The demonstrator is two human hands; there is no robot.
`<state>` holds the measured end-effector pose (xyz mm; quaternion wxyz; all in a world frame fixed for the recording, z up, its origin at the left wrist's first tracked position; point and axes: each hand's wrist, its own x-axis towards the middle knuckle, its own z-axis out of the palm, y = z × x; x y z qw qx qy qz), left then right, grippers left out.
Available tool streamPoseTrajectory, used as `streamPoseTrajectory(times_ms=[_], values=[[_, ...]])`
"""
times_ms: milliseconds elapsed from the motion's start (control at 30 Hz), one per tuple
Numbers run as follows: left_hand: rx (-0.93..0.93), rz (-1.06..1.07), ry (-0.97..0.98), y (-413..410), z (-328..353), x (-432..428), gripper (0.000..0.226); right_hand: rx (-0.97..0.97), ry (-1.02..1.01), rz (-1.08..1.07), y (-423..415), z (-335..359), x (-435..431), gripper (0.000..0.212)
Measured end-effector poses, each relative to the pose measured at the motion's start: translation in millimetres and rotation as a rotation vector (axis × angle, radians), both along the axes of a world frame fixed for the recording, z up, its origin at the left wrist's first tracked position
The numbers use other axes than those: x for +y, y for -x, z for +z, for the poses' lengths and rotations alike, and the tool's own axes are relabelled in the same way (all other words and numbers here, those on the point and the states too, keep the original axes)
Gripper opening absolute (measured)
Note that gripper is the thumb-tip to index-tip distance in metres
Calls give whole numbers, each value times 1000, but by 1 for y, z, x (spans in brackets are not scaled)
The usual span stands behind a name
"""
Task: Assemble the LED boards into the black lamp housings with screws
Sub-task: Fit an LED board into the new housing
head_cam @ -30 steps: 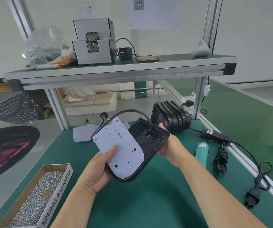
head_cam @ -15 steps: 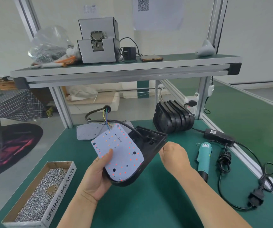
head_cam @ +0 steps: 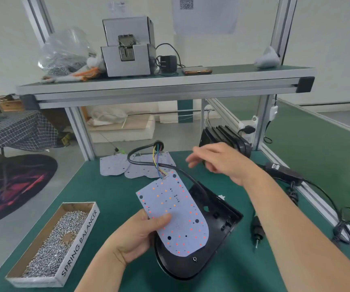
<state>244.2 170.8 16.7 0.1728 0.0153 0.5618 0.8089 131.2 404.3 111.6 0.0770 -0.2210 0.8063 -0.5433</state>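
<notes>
Left hand (head_cam: 136, 234) grips LED board (head_cam: 176, 207) at its left edge, thumb flat on the face, fingers underneath. The board is tilted: its rounded lower end is over the housing (head_cam: 218, 222), its upper end is lifted off toward the housing's far left. The housing is black and lies open side up on green table (head_cam: 106, 197). Cannot tell if the left fingers also touch the housing.

Well left of the housing is a cardboard box (head_cam: 79, 234) full of screws (head_cam: 58, 245). Just right of the housing is a screwdriver (head_cam: 257, 230), mostly hidden under the right forearm.

Black cable (head_cam: 144, 163) leaves the housing's far end and loops beyond it. Coloured wires (head_cam: 157, 161) run from the cable end to the board's top edge.

Right hand (head_cam: 218, 161) is in the air beyond the housing, fingers spread loose, holding nothing, a bit blurred.

Beyond the housing to the left, spare boards (head_cam: 115, 167) lie flat on the table. Beyond it to the right are a stack of black shells (head_cam: 224, 135) and a power adapter (head_cam: 283, 171) with its cord.

Far behind and above the housing is a shelf (head_cam: 169, 85) with a grey machine (head_cam: 127, 49), plastic bag (head_cam: 68, 53) and phone (head_cam: 196, 71).
</notes>
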Motion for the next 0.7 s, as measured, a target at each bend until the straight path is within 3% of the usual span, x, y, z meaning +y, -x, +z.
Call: streamPoseTrajectory(times_ms=[67,167,233,300,400,567,667,700], values=[[12,-39,39,0,2,8,36,-44,-158,118,-3,19,-25,40],[32,-58,86,0,7,16,34,2,-321,269,-2,32,-45,27],[34,-47,77,-1,7,18,33,-56,-291,398,1,35,-46,22],[30,-33,59,-2,7,16,34,-154,-206,439,1,34,-44,32],[-11,9,3,-2,8,10,34,-188,-108,359,2,31,-43,38],[-85,139,-93,1,5,0,37,84,-293,100,0,23,-38,17],[-62,181,-115,0,4,-2,39,65,-173,-40,-8,8,-40,4],[-51,188,-118,0,4,-3,39,95,-186,-75,-11,1,-41,10]])
